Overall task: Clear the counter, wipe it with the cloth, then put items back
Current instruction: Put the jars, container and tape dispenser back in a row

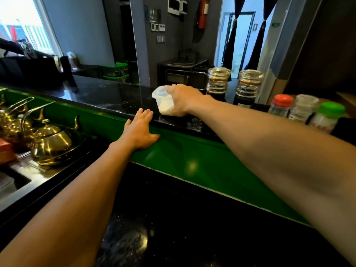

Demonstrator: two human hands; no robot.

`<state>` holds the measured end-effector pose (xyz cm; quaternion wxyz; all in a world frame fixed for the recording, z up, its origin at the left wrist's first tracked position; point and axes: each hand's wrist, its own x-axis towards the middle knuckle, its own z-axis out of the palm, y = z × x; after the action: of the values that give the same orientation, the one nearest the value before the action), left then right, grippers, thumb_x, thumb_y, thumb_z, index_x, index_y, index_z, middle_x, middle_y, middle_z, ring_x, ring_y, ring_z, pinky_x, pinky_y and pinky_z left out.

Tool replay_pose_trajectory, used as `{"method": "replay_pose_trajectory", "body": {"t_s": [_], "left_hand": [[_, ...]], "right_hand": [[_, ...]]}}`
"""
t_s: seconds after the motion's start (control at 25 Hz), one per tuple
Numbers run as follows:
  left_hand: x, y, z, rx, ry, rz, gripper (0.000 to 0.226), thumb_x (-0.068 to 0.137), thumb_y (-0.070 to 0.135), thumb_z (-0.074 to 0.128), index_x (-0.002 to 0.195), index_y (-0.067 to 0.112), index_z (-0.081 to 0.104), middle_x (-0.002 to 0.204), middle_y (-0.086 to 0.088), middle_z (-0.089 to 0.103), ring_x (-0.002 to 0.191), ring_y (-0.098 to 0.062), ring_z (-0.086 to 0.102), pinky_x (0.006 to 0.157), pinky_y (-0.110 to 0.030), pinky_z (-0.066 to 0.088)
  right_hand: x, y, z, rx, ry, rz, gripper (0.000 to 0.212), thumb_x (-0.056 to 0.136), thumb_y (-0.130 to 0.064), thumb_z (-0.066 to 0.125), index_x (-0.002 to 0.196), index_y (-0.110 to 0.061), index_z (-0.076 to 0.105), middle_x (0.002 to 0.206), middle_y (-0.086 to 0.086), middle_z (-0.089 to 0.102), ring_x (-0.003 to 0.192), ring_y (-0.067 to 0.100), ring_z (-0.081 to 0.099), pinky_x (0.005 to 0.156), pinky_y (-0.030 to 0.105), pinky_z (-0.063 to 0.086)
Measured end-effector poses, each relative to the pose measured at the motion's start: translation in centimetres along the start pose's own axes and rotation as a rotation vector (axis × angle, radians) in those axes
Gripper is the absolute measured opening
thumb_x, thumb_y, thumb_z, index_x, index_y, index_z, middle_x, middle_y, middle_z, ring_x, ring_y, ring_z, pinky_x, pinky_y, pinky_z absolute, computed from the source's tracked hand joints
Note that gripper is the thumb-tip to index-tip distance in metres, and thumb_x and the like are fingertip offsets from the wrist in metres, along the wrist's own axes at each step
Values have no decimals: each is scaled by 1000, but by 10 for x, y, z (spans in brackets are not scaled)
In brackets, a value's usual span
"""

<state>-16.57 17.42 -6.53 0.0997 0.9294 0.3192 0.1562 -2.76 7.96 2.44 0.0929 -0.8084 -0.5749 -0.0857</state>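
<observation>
The black counter [107, 97] is stretching across behind a green ledge [192, 157], with a clear upright pane [134, 45] standing on it just left of the plastic tub [162, 102]. Gold kettles [52, 143] are sitting on the lower level at the left. Two glass jars [218, 80] are standing just beyond the right hand [185, 101], and three capped bottles [304, 107] are crowding the far right. The right hand is gripping the tilted tub, which is holding something white, at the counter's near edge. The left hand [139, 132] is lying flat on the ledge, fingers straight, holding nothing.

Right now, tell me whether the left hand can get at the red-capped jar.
Probably not: the left hand rests flat on the green ledge, and the right forearm crosses between it and the red-capped jar.
</observation>
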Motion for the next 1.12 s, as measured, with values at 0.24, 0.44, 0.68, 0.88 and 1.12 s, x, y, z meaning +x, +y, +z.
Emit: {"method": "replay_pose_trajectory", "body": {"t_s": [0.24, 0.44, 0.68, 0.88, 1.12], "left_hand": [[-25, 43, -1, 51, -55, -103, 98, 88, 39, 62, 152, 4, -3, 161, -13, -11, 148, -26, -13, 117, -56, -3], [-84, 118, 36, -24, 172, 139, 97, 83, 25, 63, 152, 1, -2, 160, -18, -11, 148, -29, -13, 118, -49, -5], [-152, 261, 70, -81, 81, 535, 97, 83, 30, 64, 154, 9, 2, 161, -14, -10, 149, -26, -8, 119, -46, -3], [-210, 372, 97, -168, -12, 709, 92, 84, 31, 65, 153, 11, 8, 161, -13, -6, 149, -26, -2, 119, -46, 1], [-277, 468, 148, -190, -136, 835, 93, 82, 32, 66, 153, 12, 9, 162, -14, 0, 149, -25, -2, 120, -47, 0]], "right_hand": [[-50, 3, -3, -21, 156, -11, 74, 81, -20, 67, 146, -15, 34, 141, 8, 41, 136, 26, 33, 98, 44, 46], [-168, 37, -12, 45, 310, -56, 57, 83, -19, 61, 139, -13, 47, 138, 7, 49, 127, 25, 47, 89, 37, 50], [-357, 114, -33, -2, 344, 215, 54, 84, -17, 59, 137, -13, 51, 133, 7, 54, 123, 26, 49, 87, 41, 52], [-515, 166, -46, -11, 240, 543, 56, 89, -20, 58, 143, -17, 43, 139, 4, 47, 128, 24, 43, 90, 42, 50], [-666, 213, -34, -7, 114, 887, 62, 91, -24, 57, 149, -18, 34, 146, 7, 41, 134, 27, 37, 100, 45, 44]]}}
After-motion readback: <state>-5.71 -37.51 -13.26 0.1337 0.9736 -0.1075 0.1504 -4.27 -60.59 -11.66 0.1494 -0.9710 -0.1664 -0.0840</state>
